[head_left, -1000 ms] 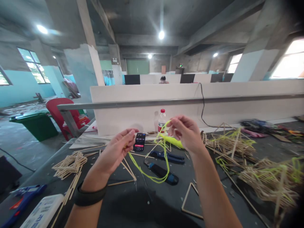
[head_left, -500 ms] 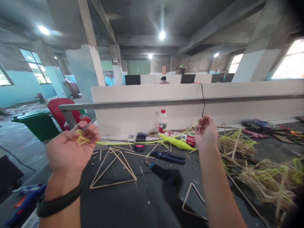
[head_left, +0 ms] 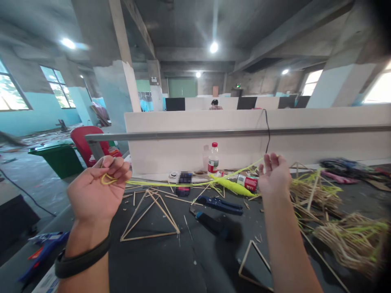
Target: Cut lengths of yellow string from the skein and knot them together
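My left hand (head_left: 94, 195) is raised at the left, its fingers closed on a loop of yellow-green string (head_left: 159, 184). From there the string runs across to the right, low over the table. My right hand (head_left: 276, 177) is raised on the other side, with the string reaching its fingertips; its fingers are curled, and the pinch is partly hidden. Between the hands lies a bundle of the same yellow string (head_left: 235, 187). Below the left hand stands a pyramid-like frame of thin wooden sticks (head_left: 149, 236). A triangle of sticks (head_left: 244, 256) rests nearer my right forearm.
Blue-handled cutters (head_left: 220, 204) and a black utility knife (head_left: 210, 224) lie mid-table. Behind them are a phone (head_left: 184, 189), a bottle (head_left: 213, 158) and a red-and-white can (head_left: 249, 183). Stick bundles (head_left: 351, 236) crowd the right; a blue glue gun (head_left: 45, 252) lies left.
My right hand's fingers have loosened and straightened somewhat, and the string to them now shows more clearly. The left hand keeps its loop. The whole view has shifted slightly.
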Tool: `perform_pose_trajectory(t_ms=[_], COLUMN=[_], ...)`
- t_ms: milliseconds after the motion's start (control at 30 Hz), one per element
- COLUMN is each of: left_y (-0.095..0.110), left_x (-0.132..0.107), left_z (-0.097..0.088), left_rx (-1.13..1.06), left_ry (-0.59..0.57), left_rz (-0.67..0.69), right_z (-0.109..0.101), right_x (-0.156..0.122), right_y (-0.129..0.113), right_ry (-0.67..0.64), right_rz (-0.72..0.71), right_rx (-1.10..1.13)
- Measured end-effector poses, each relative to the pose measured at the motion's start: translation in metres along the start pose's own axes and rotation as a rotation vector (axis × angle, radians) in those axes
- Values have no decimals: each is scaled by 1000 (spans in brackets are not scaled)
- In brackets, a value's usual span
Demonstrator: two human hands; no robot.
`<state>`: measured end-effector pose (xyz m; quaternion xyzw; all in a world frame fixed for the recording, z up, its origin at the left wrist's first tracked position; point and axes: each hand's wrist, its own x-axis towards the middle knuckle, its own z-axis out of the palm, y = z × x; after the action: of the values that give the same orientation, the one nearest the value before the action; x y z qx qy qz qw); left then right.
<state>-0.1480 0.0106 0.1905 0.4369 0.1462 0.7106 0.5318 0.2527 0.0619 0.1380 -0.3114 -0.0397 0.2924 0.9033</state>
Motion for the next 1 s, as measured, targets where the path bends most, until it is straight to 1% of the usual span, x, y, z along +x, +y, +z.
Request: perform_pose_trajectory(t_ms=[200,267,300,367,400,467,533,567,600,633,700,767,900,1000], left_y=[0,-3,-5,-10,-13,-17,-20,-21,-23,-24,-29,-34,-44,-46], left_x=[-5,-6,-7,-8,-9,-12,-17,-19,-21,-24,-28,-31,-34,-34], left_z=[8,8,9,12,14,22,32,37,42,46,52,55,57,56], left_rx=[40,22,0,-66,-105,-161,-165,-154,-140,-126,-102,-81,-74,-86], left_ry=[86,87,71,20,-5,-38,-40,-37,-32,-30,-33,-28,-1,-11], left_rz=[40,22,10,-25,-42,-81,-116,-131,-143,-148,-139,-136,-138,-132], right_z=[2,5,7,12,15,18,19,19,18,17,16,14,14,15], right_x=[-2,-9,-15,-33,-46,-77,-112,-128,-144,-157,-178,-189,-191,-186], right_y=[3,4,4,4,4,2,-1,-1,-1,-1,3,8,17,15], right_ry=[-40,-89,-139,-324,-456,-809,-1178,-1325,-1413,-1473,-1542,-1570,-1597,-1649], right_rz=[25,36,34,6,-27,-92,-150,-181,-248,-316,-418,-459,-529,-579], right_rx=[22,14,1,-61,-110,-272,-477,-564,-634,-681,-703,-682,-620,-612])
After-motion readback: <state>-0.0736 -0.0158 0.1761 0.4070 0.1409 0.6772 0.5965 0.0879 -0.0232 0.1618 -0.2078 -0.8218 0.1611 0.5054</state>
